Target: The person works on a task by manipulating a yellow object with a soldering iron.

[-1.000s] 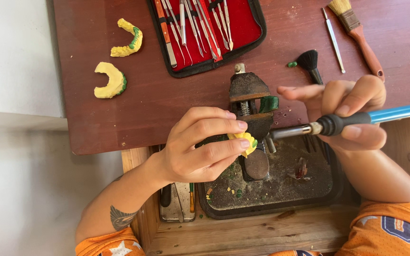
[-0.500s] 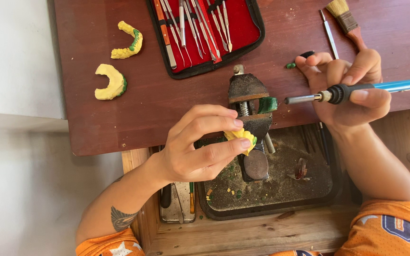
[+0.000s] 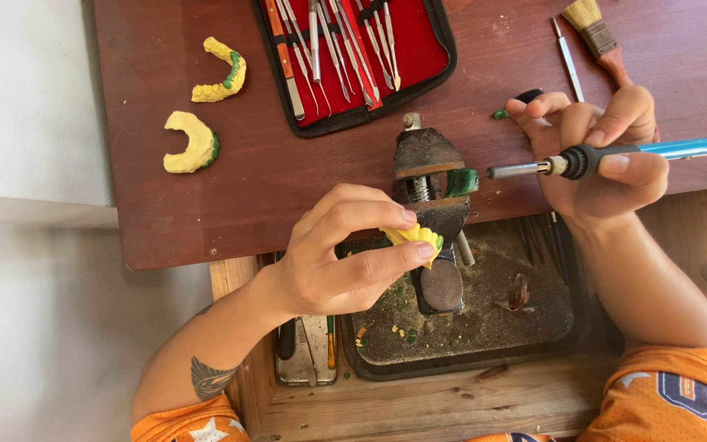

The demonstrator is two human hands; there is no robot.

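Orange printed sleeves; dark tattoo on left forearm (image 3: 209, 378).

The left hand (image 3: 345, 258) sits at centre frame, fingers curled and thumb pinched closed, its tattooed forearm running down to the lower left. The right hand (image 3: 607, 155) is at the upper right, fingers clasped in a pen-like grip, forearm descending to the lower right.
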